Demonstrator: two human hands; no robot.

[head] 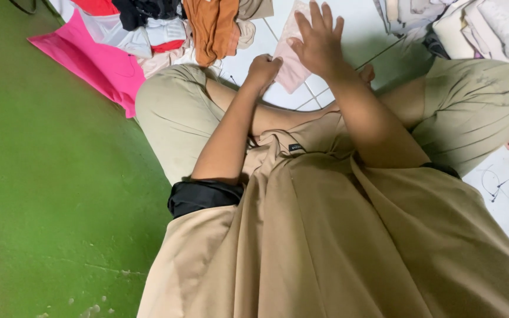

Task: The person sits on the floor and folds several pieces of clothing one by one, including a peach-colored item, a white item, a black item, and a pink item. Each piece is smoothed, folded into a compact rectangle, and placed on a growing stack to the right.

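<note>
I sit cross-legged on a white tiled floor (354,35). A small pale pink cloth (290,69) lies folded on the tiles in front of my legs. My left hand (262,70) pinches its near left edge with the fingers closed. My right hand (318,42) presses flat on top of the cloth, fingers spread apart. Both forearms reach out over my beige trousers and a long beige garment on my lap.
A heap of clothes lies at the upper left: a bright pink piece (92,62), an orange piece (213,26), black and white ones. Pale folded fabrics (478,26) pile up at the upper right. A green wall (48,194) fills the left.
</note>
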